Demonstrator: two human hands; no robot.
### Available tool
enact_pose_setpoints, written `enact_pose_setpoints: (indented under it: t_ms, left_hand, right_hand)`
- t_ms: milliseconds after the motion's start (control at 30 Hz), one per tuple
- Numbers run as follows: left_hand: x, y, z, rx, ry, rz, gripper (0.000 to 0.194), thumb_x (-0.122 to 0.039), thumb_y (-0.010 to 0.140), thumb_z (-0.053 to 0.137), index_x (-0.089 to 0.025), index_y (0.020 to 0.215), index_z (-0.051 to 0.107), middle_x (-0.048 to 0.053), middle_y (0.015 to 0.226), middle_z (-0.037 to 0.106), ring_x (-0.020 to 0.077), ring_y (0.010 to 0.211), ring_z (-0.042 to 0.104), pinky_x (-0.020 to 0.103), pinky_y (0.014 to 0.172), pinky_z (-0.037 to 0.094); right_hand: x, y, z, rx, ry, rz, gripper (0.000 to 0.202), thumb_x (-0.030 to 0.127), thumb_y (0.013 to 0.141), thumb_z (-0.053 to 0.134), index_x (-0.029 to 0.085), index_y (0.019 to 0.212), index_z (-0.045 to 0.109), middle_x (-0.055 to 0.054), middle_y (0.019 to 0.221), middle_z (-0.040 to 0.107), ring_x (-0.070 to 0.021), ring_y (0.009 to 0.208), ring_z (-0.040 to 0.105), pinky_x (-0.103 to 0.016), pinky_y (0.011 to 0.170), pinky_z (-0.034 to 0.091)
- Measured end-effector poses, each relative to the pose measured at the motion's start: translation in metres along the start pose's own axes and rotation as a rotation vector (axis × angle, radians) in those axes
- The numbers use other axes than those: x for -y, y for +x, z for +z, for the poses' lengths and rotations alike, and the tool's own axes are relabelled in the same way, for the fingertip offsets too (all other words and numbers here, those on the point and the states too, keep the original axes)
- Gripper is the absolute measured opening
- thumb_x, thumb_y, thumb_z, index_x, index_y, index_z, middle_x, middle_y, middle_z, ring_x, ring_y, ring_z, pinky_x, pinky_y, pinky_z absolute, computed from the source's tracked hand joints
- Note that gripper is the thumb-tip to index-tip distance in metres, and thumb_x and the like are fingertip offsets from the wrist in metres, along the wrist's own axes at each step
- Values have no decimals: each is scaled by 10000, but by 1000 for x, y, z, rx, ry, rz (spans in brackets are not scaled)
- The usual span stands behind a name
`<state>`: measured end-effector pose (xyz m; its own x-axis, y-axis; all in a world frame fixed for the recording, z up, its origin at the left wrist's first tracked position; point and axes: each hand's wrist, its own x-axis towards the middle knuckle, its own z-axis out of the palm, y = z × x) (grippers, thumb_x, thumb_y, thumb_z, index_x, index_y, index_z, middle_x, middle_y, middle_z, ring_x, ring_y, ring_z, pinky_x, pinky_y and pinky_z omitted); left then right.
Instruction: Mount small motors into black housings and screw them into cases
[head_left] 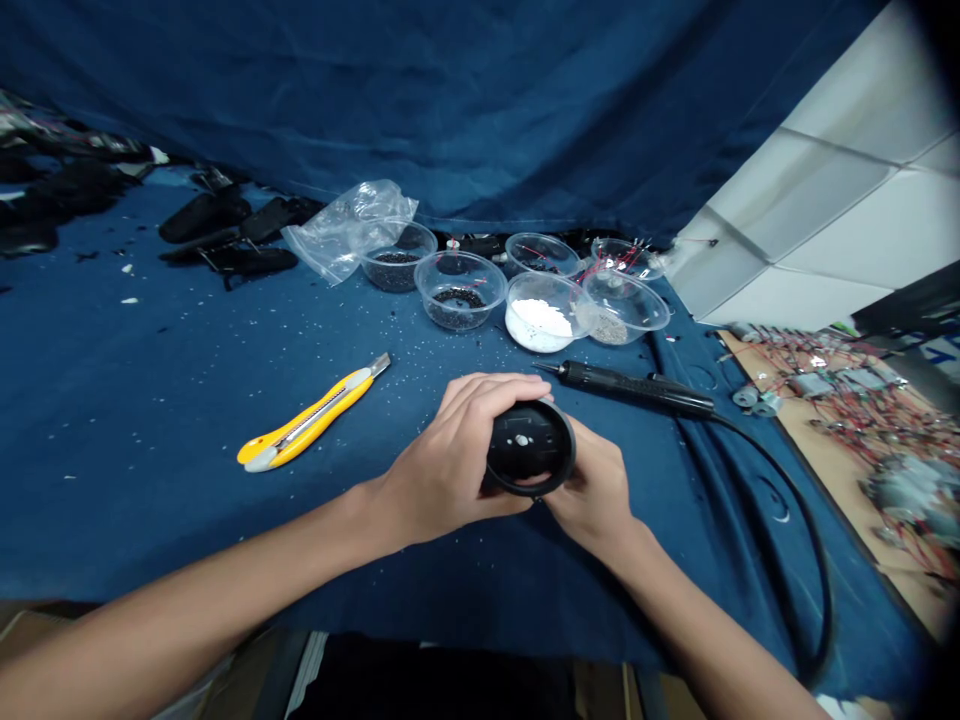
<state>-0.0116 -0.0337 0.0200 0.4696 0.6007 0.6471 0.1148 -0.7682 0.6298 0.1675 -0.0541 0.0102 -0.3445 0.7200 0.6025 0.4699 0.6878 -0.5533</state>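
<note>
A black round cup-shaped housing [529,448] is held over the blue cloth, its open end facing me and small pale metal parts showing inside. My left hand [454,455] wraps round its left side, thumb underneath and fingers over the top. From the right, my right hand [596,490] grips the same housing, its fingertips hidden behind it. A black electric screwdriver [637,388] lies just beyond my right hand, bit pointing left. To the left of my hands rests a yellow utility knife [315,415], with a short bit of blade showing.
Several clear plastic tubs [459,290] stand at the back, one with white pieces [540,322]. A plastic bag [352,228] and black parts [217,230] lie left of them. The screwdriver's cable [814,540] curves along the right; motors with red wires [862,400] cover a board there.
</note>
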Motion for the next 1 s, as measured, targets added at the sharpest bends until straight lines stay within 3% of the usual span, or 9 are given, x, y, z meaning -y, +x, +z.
enact_pose_setpoints:
  t_ms: [167, 267, 533, 1000]
  left_hand:
    - [0, 2, -3, 101, -77, 36, 626, -286, 764, 704, -202, 1295, 384, 139, 1274, 553, 289, 1255, 469, 453, 1063, 332]
    - [0, 3, -6, 124, -105, 40, 685, -237, 706, 729, -208, 1295, 381, 130, 1265, 556, 289, 1237, 482, 459, 1050, 350]
    - [2, 3, -7, 152, -162, 70, 709, -255, 701, 742, -212, 1309, 381, 134, 1284, 547, 295, 1260, 470, 477, 1057, 368]
    - [1, 4, -9, 217, -182, 72, 683, -327, 743, 731, -221, 1318, 377, 129, 1289, 545, 297, 1276, 461, 478, 1070, 364]
  right_hand:
    - [-1, -2, -5, 21, 50, -42, 68, 256, 876, 633, 188, 882, 628, -39, 761, 637, -161, 649, 600, -250, 596, 498]
    - [-1, -2, -7, 5, 107, -72, 127, 237, 858, 658, 176, 771, 589, -15, 690, 594, -134, 606, 558, -230, 561, 464]
    - [-1, -1, -8, 40, 154, -77, 142, 164, 847, 637, 178, 726, 565, -6, 679, 575, -124, 596, 530, -227, 539, 429]
    - [-1, 2, -13, 117, 234, -30, 213, 214, 832, 691, 174, 667, 563, -5, 682, 602, -111, 587, 545, -217, 512, 421]
